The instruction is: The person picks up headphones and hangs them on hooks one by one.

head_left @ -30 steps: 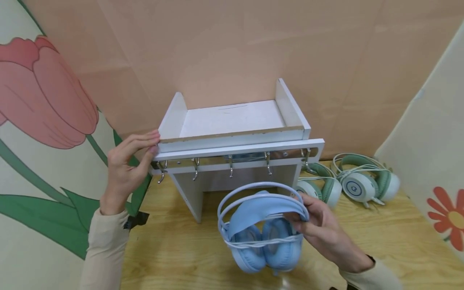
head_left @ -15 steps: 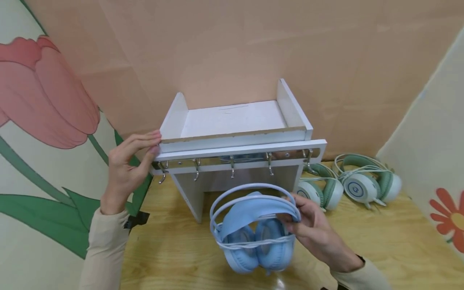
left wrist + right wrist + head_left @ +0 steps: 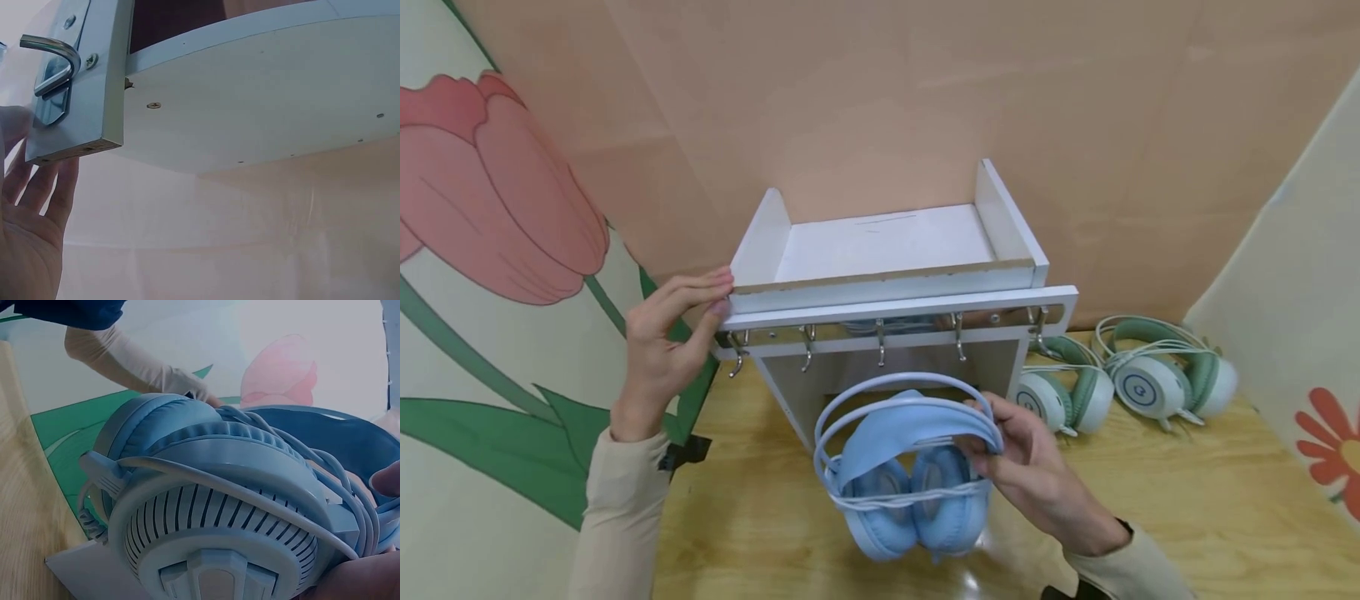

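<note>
A peach backdrop [image 3: 880, 92] right across the rear, faint fold creases running through it! On the left, a pale wall [image 3: 475, 537] carries a huge pink tulip [image 3: 505, 192] with broad green leaves [image 3: 490, 446]; on the right, a whitish wall [image 3: 1292, 275], a red flower [image 3: 1326, 451], yellow-hearted. Below, the wood-grained bench [image 3: 737, 517] catches a bright glint [image 3: 972, 581].
</note>
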{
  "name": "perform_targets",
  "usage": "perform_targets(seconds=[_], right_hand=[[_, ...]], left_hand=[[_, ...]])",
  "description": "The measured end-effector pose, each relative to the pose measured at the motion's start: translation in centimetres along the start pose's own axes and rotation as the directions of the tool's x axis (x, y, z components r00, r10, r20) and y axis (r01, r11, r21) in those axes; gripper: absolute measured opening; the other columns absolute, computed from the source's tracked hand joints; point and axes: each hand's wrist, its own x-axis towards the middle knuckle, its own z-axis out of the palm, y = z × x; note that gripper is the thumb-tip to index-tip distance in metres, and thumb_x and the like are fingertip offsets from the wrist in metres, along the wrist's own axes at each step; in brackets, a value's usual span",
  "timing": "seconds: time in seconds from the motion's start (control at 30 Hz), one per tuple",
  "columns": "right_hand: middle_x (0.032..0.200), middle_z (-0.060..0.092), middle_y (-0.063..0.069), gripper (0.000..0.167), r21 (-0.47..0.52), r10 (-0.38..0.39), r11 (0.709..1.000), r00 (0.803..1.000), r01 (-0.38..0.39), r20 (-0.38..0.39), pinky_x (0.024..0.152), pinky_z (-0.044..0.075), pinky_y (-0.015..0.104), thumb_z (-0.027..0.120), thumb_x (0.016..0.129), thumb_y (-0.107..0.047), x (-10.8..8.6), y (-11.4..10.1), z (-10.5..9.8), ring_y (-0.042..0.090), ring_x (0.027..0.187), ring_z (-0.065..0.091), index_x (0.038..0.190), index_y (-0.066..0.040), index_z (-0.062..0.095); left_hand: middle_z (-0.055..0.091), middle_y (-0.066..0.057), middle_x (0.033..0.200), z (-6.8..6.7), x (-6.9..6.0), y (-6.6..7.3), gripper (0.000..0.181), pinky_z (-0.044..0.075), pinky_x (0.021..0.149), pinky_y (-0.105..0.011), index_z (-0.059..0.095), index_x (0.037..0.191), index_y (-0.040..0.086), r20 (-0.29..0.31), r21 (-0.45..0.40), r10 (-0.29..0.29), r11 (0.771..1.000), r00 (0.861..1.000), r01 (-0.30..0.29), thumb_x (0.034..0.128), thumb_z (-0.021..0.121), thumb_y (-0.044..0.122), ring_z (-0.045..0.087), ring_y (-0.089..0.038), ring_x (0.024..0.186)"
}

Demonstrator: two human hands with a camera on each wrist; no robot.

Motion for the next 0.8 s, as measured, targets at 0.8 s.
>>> perform_targets(seconds=[0.8], right_hand=[[0.099,0.052,-0.001,0.038,-0.037,-0.021,0.999,1.000,0.021,-0.012,0.084,0.052,0.018,0.047,0.087,0.024,2.4,2.1,1.3,0.009,0.095,0.054,0.114,-0.001,0.056]], left_hand=[[0.077,-0.028,0.113,0.0,0.0,0.0,0.023,0.058,0.112,-0.034,0.078,0.107,-0.011,-0.006,-0.017,-0.010,1.000,1.000,0.010,0.0877,0.069,-0.020,0.073,-0.020,0.124]])
